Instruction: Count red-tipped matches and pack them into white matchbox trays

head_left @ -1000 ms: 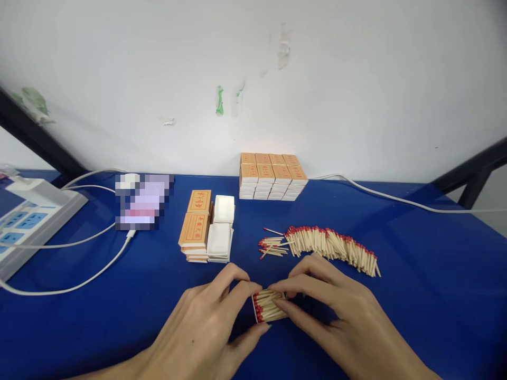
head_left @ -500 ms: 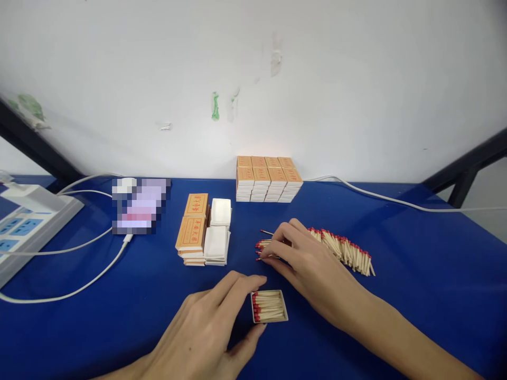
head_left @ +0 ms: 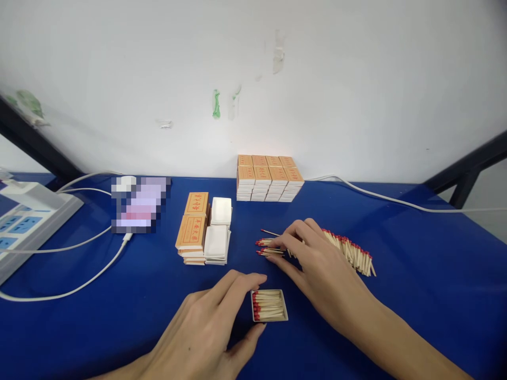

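Thumb and fingers of my left hand point(head_left: 209, 316) grip the near and far edges of a white matchbox tray point(head_left: 285, 311). Inside it lie matches point(head_left: 269, 305) side by side, their red heads to the left. Beyond the tray, my right hand point(head_left: 312, 258) is closed at a small bunch of loose matches point(head_left: 267, 252), fingertips on their sticks. A long row of matches point(head_left: 350, 250) runs to the right behind that hand, which covers part of it. One single match point(head_left: 270, 231) lies a bit apart at the far side.
Left of centre stand stacked orange matchbox covers point(head_left: 191, 232) beside empty white trays point(head_left: 217, 241). Stacked matchboxes point(head_left: 269, 182) stand against the wall. A blurred phone point(head_left: 142, 206), cables and a power strip point(head_left: 35, 221) occupy the left of the blue table point(head_left: 415, 295).
My right hand has shifted slightly right along the matches, so more of the small bunch shows. My left hand and the tray stay in place.
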`<state>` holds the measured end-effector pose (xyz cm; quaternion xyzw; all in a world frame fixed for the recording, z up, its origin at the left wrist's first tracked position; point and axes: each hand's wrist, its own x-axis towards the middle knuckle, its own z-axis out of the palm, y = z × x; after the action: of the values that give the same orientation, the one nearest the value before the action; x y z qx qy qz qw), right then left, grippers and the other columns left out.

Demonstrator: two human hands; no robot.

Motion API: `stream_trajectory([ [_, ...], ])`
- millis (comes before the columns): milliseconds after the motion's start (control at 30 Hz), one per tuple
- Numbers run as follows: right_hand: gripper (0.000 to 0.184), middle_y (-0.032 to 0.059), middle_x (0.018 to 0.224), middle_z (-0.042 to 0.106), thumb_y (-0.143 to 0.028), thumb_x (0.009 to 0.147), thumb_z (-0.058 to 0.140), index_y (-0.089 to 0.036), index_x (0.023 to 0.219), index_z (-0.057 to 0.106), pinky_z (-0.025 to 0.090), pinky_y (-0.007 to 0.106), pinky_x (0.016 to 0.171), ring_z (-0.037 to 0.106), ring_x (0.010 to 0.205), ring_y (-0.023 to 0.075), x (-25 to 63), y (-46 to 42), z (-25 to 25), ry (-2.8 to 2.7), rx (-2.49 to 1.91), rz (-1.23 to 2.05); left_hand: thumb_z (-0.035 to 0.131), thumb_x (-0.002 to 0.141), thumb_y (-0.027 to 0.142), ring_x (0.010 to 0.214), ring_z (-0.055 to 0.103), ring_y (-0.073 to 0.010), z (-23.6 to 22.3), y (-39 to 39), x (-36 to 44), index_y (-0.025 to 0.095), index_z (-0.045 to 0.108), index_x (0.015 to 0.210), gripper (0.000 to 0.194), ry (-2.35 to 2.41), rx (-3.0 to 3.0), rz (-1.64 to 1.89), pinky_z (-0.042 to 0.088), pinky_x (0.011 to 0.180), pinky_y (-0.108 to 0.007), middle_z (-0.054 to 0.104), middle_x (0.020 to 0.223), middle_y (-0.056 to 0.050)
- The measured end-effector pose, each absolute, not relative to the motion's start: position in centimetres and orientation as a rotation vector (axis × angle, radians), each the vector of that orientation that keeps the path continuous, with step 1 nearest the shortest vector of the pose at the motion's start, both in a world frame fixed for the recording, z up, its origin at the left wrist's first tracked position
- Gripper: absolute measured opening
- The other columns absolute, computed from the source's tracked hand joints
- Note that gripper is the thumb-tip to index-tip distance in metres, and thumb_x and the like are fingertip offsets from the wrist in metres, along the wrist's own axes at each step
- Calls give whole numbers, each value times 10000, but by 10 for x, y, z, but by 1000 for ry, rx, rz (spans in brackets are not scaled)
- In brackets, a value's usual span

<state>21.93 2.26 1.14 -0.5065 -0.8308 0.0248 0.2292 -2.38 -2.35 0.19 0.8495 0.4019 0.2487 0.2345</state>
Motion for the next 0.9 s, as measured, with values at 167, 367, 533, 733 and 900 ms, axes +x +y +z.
stream_trajectory([
  [167,169,80,1007,654,-157,1104,605,-187,1010,743,532,412,814,588,928,244,218,20,11,-2338,-1377,30,727,947,122,462,504,-84,0,-21,-24,347,469,1491,642,1109,2336,668,482,479,-255,732,1049,62],
  [367,215,100,945,643,-123,1092,568,-183,959,726,498,428,786,554,899,277,218,14,13,-2545,-1358,-266,714,955,128,448,501,-89,0,-19,-24,350,469,1495,634,1117,2334,674,463,464,-255,725,989,74],
  [533,164,118,997,656,-106,1058,570,-193,1030,707,495,438,817,562,937,290,223,10,15,-2631,-1292,-277,725,970,167,444,505,-84,-2,-21,-24,366,448,1516,644,1169,2298,656,454,456,-261,775,1151,42],
  [733,185,111,1039,701,-109,1014,591,-244,1045,714,534,471,858,593,946,301,229,-10,16,-2631,-1265,-231,739,947,170,440,509,-81,-2,-23,-25,386,399,1562,735,1201,2254,670,469,468,-255,790,1232,36],
  [900,317,130,878,678,-5,862,539,-215,940,764,555,548,894,571,870,338,212,-25,21,-2785,-1117,-577,740,955,179,446,489,-88,-4,-22,-24,386,410,1568,726,1220,2251,674,438,459,-254,788,1165,40],
])
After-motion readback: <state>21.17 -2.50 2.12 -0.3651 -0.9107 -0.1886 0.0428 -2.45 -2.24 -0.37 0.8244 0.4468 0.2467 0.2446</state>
